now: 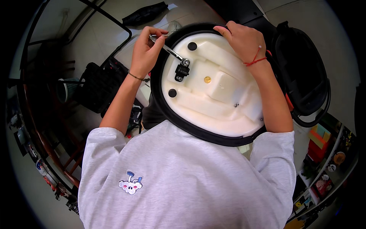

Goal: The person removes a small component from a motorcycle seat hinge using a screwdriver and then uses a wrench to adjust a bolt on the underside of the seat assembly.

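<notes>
In front of me lies an upturned scooter seat (225,107), its underside cream-white plastic inside a thick black rim. My left hand (146,51) is closed around the upper end of a silver wrench (171,52). The wrench's other end sits at a bolt on a small black metal bracket (182,71), where a second bolt shows lower down. Round black rubber pads (192,46) lie on either side of the bracket. With my right hand (246,42) I grip the seat's far right rim, thumb on top and fingers over the edge.
At the right stands a black oval tub (301,72) with a raised rim. An open black tool case (97,86) is on the left, beside a pale waste bin (68,90). A black object (145,13) lies on the far floor. Shelves (328,168) hold various items at lower right.
</notes>
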The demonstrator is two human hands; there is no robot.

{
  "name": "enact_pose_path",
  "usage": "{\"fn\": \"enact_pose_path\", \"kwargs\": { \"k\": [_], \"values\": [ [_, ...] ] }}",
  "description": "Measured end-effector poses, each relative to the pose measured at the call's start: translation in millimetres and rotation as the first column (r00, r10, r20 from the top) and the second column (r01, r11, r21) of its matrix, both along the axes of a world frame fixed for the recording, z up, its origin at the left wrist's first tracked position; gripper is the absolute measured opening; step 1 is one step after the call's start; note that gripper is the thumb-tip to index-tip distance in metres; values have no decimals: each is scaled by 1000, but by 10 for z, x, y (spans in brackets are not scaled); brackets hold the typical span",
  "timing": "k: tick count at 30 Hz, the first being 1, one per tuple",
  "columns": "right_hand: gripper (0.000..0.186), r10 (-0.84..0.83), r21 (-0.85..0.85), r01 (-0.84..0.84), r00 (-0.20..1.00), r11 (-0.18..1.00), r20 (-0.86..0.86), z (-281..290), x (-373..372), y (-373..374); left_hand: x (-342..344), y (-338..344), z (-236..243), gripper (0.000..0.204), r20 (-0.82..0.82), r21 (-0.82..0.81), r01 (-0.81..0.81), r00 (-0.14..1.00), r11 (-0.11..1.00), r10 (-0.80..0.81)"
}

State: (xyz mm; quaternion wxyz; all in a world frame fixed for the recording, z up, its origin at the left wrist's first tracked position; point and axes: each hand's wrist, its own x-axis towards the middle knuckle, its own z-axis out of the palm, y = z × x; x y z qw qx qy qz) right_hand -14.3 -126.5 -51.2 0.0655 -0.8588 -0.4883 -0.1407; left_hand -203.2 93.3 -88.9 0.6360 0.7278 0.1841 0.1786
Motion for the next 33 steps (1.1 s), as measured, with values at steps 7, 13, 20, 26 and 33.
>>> {"fn": "enact_pose_path", "kwargs": {
  "k": [7, 13, 20, 26, 33],
  "values": [
    [54, -2, -26, 2, 1000, 1000, -6, -36, 1, 40, -709, -230, 142, 16, -169, 276, -165, 962, 947, 217],
    [54, 11, -14, -12, 999, 1000, -39, -13, -36, 52, -936, -209, 394, 11, -141, 85, -114, 982, 990, 125],
    [53, 29, 37, -27, 997, 999, -67, 8, -32, 69, -246, 247, 1037, 11, -142, 301, 231, 970, 925, -196],
    [53, -10, 0, 10, 994, 1000, -104, 52, -29, 49, 336, 278, 1158, 9, -388, 454, 521, 846, 723, -366],
    [51, 11, 29, -6, 986, 1000, -169, 138, -75, 63, 736, 225, 1138, 7, -501, 423, 702, 708, 573, -498]
  ]
}}
